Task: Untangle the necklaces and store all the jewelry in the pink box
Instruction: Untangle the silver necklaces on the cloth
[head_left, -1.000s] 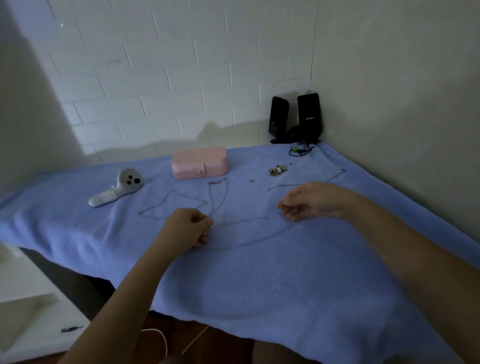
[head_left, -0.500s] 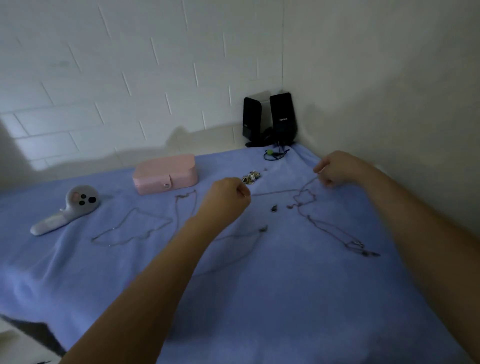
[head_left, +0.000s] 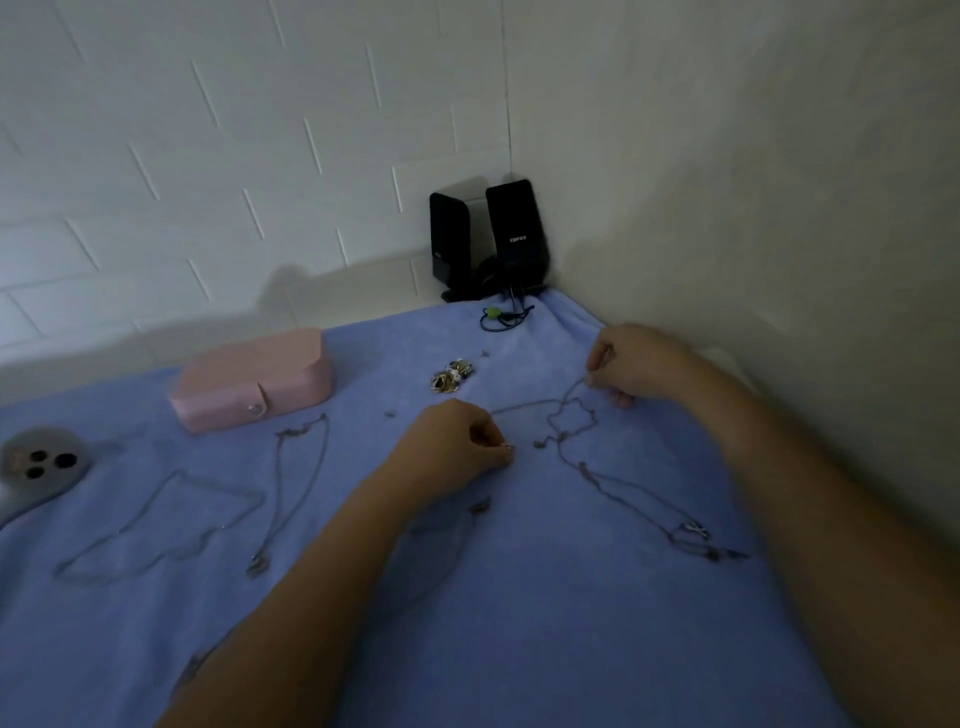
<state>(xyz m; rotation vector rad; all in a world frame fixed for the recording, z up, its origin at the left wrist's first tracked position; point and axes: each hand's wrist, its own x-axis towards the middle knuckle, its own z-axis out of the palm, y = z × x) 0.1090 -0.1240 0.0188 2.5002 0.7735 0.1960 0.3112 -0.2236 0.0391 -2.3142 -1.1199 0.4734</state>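
Observation:
A closed pink box (head_left: 252, 379) sits at the back left of the blue cloth (head_left: 519, 623). A tangled necklace chain (head_left: 587, 467) runs from the back right toward the front right. My right hand (head_left: 634, 364) pinches its far end near the wall. My left hand (head_left: 457, 441) is curled, pinching a small clasp or chain end at the cloth's middle. Two more necklaces lie spread out on the left, a wide loop (head_left: 171, 519) and a narrow loop (head_left: 301, 488). A small pile of jewelry (head_left: 451, 375) lies behind my left hand.
Two black speakers (head_left: 488, 239) stand in the back corner with a coiled cable (head_left: 501, 318) in front. A grey controller (head_left: 36, 467) lies at the far left. Walls close off the back and the right side.
The view swung to the right. My right hand moved from the cloth's middle to the chain end near the wall. My left hand moved right and now rests low beside the tangled chain.

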